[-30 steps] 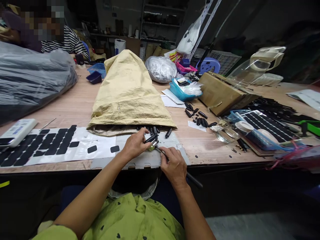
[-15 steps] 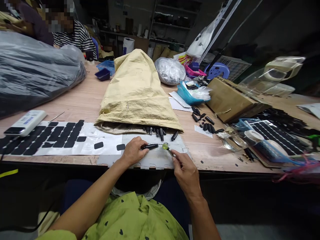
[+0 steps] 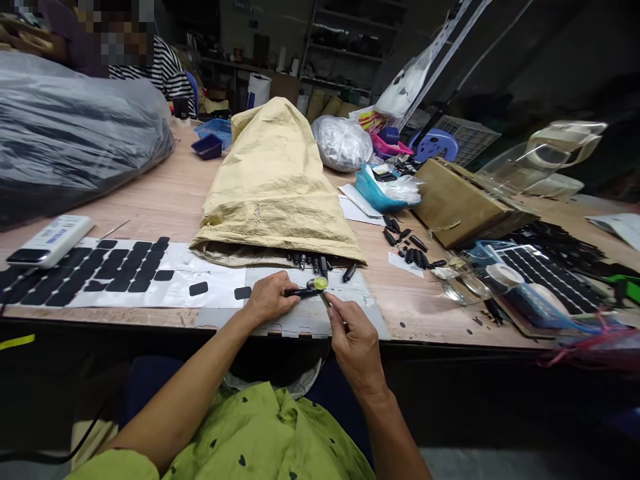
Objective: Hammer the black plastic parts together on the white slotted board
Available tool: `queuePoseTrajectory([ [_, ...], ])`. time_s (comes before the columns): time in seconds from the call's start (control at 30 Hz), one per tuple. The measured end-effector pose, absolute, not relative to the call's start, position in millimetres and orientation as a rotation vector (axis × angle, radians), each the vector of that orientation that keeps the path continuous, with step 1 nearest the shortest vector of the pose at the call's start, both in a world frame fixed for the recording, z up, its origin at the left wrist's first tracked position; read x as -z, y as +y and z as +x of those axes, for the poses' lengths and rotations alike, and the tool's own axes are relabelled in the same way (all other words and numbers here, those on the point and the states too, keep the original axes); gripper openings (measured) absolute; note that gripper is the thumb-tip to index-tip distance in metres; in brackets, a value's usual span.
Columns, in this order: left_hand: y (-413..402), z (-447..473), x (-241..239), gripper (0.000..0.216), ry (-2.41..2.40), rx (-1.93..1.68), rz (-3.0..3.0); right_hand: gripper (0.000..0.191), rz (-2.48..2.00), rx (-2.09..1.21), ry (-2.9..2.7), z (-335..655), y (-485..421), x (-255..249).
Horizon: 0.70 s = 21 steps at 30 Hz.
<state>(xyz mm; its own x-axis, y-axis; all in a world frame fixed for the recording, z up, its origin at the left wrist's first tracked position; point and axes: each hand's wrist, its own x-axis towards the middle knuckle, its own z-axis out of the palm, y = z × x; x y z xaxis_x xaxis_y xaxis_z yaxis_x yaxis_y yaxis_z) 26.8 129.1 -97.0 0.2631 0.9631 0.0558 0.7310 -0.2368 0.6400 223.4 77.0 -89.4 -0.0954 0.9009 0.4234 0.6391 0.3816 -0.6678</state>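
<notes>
1. Shelves (image 3: 345,57) stand at the back of a dark room, and a long desk (image 3: 415,320) with a wood look fills the front.
2. One person's left hand (image 3: 273,295) is closed around a thin black stick (image 3: 303,293). It sits low over a gray sheet (image 3: 357,303) near the front edge of the desk, and the stick points to the right.
3. That person's right hand (image 3: 356,337) pinches a small tool (image 3: 319,285) with a round, yellow-green head. The head is at the free end of the stick, but it is too small to tell if they touch.
4. Just past the hands, a big tan sack (image 3: 280,173) lies with its mouth facing them. Short black pieces (image 3: 323,265) poke out under its edge.
5. Left of the gray sheet is a white sheet (image 3: 220,277) with dark stickers (image 3: 199,289) on it. A white gadget (image 3: 55,240) rests at its far left end.
6. Right of the sack, more black pieces (image 3: 419,243) lie in a loose pile, near a brown box (image 3: 455,200) and a blue basket (image 3: 373,190).
7. Far on the left, someone in a striped top (image 3: 170,70) is behind a big dark bag (image 3: 75,140).
</notes>
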Motion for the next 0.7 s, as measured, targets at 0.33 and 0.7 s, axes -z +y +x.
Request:
queuePoseTrajectory([
  [0.33, 130.6, 27.5, 93.6, 0.019, 1.548, -0.556, 2.031, 0.032, -1.304, -0.398, -1.838, 213.2, 73.3, 84.0],
  [0.7, 129.0, 26.6, 96.2, 0.024, 1.546, -0.624, 1.985, 0.032, -1.495, -0.283, -1.778, 231.1, 83.1, 96.8],
])
